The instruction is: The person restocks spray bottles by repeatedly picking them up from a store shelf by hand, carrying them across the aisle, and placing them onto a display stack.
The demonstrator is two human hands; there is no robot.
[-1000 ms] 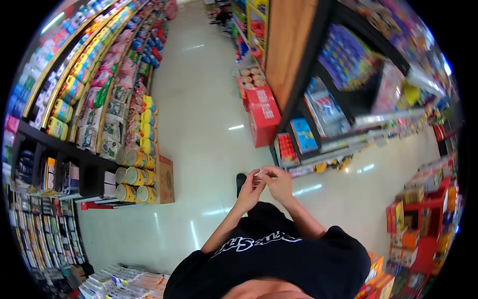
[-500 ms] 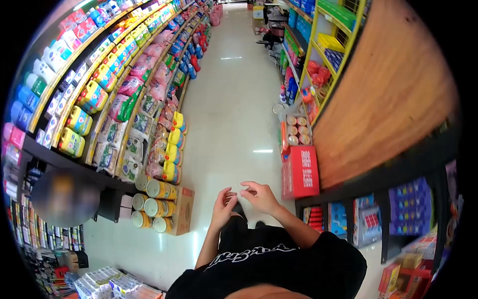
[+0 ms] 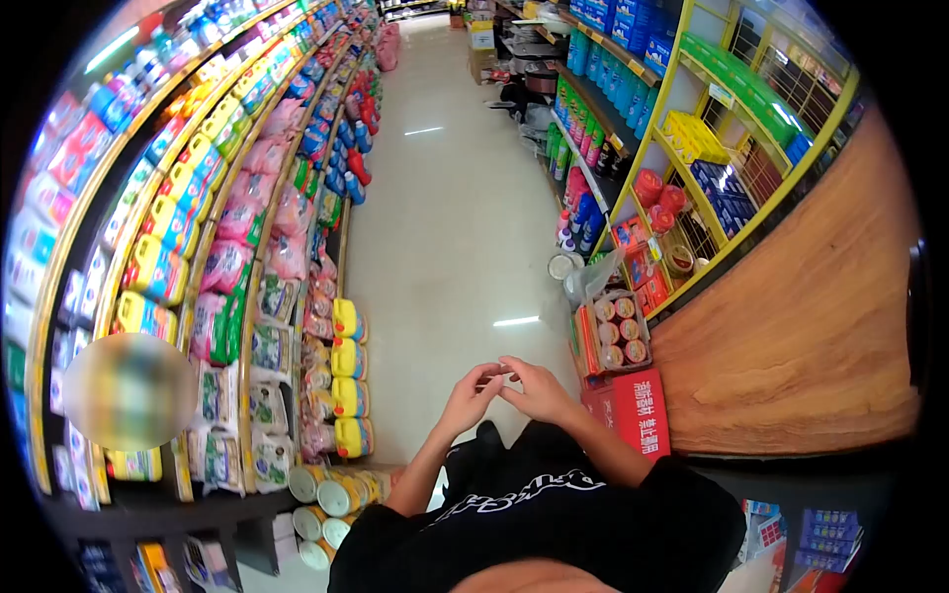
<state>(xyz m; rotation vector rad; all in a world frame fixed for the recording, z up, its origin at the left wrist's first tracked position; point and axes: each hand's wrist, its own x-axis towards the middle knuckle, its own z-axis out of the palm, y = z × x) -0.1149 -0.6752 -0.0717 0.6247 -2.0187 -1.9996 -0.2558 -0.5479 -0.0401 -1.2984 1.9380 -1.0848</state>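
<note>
My left hand (image 3: 472,397) and my right hand (image 3: 539,392) are together in front of my black shirt, over the aisle floor (image 3: 445,267). Their fingertips meet or nearly meet. Each hand's fingers are loosely curved, with thumb and fingers a little apart, and I see nothing held in either. Some fingers of both hands are hidden. To the right of my right hand sits a red box (image 3: 628,413) with white lettering. Left of my left hand, yellow jugs (image 3: 351,398) stand in a row along the shelf foot.
Shelves of yellow detergent bottles (image 3: 156,269) and pink bags (image 3: 237,215) line the left side. On the right are a yellow rack (image 3: 647,163), a wood-grain panel (image 3: 791,326) and a box of round tubs (image 3: 620,331). Large tins (image 3: 341,494) stand at lower left.
My hands have come closer together, from a small gap to fingertips meeting or nearly so. The view has shifted forward along the aisle; the jugs and red box appear lower.
</note>
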